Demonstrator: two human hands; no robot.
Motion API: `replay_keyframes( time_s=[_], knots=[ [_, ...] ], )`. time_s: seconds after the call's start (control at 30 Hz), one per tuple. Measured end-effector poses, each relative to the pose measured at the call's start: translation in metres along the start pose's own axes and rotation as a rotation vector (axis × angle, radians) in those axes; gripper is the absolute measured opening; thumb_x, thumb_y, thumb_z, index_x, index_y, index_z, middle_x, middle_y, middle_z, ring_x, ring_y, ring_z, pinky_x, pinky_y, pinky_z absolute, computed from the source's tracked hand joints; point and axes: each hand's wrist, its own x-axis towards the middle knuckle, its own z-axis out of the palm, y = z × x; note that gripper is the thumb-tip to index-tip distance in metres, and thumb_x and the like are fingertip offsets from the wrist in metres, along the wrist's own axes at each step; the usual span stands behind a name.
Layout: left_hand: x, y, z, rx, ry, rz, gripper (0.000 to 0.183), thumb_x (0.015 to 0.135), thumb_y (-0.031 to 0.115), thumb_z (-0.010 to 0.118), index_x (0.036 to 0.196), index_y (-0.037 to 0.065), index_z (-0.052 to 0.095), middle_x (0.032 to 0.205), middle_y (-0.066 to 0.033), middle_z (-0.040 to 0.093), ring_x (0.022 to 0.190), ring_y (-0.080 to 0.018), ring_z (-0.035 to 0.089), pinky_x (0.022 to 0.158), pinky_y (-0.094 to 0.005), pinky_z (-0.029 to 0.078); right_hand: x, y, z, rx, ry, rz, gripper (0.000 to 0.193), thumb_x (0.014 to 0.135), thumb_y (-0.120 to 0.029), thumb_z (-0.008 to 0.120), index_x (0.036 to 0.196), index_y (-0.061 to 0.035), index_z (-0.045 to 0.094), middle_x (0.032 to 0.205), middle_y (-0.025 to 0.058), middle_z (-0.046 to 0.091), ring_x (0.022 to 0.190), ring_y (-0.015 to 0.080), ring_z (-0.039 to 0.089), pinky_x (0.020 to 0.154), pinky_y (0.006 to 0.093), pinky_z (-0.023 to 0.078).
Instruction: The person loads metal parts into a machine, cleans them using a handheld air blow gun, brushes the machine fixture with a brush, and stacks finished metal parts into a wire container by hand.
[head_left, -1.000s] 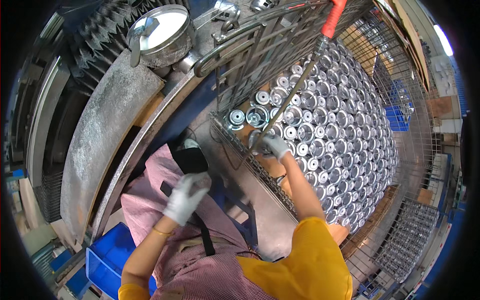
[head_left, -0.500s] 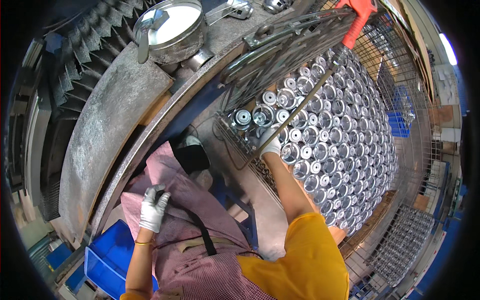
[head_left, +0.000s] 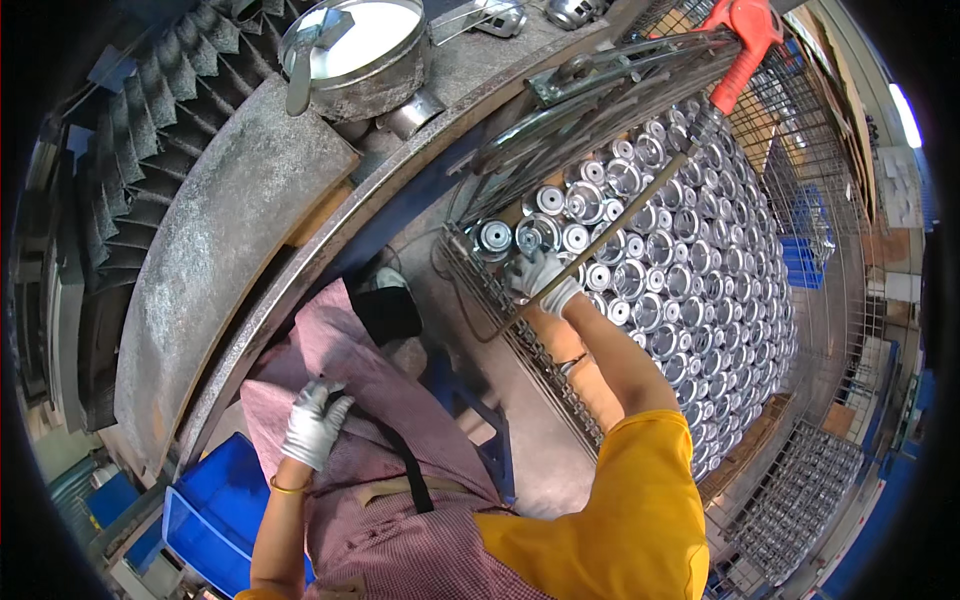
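My right hand (head_left: 545, 278), in a white glove with grey fingertips, reaches to the near left corner of a wire cage. Its fingers close on the rim of a shiny metal cup (head_left: 538, 232) that stands among the others; the fingertips partly cover it. Beside it is another metal cup (head_left: 494, 237). Rows of similar shiny cups and smaller round pieces (head_left: 680, 280) fill the layer to the right. Over my lap, my left hand (head_left: 317, 425), gloved the same way, rests against the pink checked apron (head_left: 400, 480). Its thumb and fingers are apart, and nothing shows in them.
A red-handled tool (head_left: 745, 50) has a long rod crossing above the cups. The cage's folded wire panel (head_left: 600, 90) stands at their left. On the bench (head_left: 230, 210) sits a metal pot (head_left: 370, 70) of white material with a scoop. A blue crate (head_left: 215, 510) stands at lower left.
My right hand has shifted slightly, and its fingers now reach over the cup's rim. The right forearm has swung right, uncovering cardboard beneath. My left hand stays nearly in place.
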Motion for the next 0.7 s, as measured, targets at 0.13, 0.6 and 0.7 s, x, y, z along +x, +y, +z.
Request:
replay_keyframes(
  time_s=[0.13, 0.6, 0.7],
  knots=[
    [0.001, 0.007, 0.001, 0.011, -0.01, -0.002, 0.025, 0.08, 0.014, 0.07, 0.101, 0.004, 0.063, 0.097, -0.0152, 0.063, 0.093, -0.0337, 0.058, 0.083, -0.0399, 0.047, 0.013, -0.01, 0.044, -0.075, 0.172, -0.089, 0.017, 0.084, -0.026, 0.051, 0.09, -0.0153, 0.063, 0.09, 0.007, 0.059, 0.083, 0.0249, 0.058, 0.067, 0.036, 0.048],
    [0.003, 0.017, 0.005, 0.123, -0.025, 0.127, 0.028, 0.079, 0.015, 0.07, 0.104, 0.007, 0.063, 0.097, -0.0139, 0.063, 0.092, -0.0327, 0.059, 0.08, -0.0399, 0.049, 0.021, -0.014, 0.061, -0.162, 0.287, 0.108, 0.022, 0.078, -0.021, 0.055, 0.091, -0.0051, 0.061, 0.085, 0.0067, 0.06, 0.087, 0.0232, 0.058, 0.071, 0.0359, 0.048],
    [0.003, 0.014, 0.0, 0.106, -0.025, 0.142, 0.028, 0.079, 0.015, 0.069, 0.105, 0.007, 0.063, 0.097, -0.0139, 0.063, 0.092, -0.0328, 0.059, 0.08, -0.0399, 0.049, 0.017, -0.009, 0.075, -0.136, 0.28, 0.056, 0.014, 0.078, -0.02, 0.054, 0.082, -0.008, 0.06, 0.079, 0.003, 0.06, 0.082, 0.0207, 0.058, 0.069, 0.0355, 0.047]
  ],
)
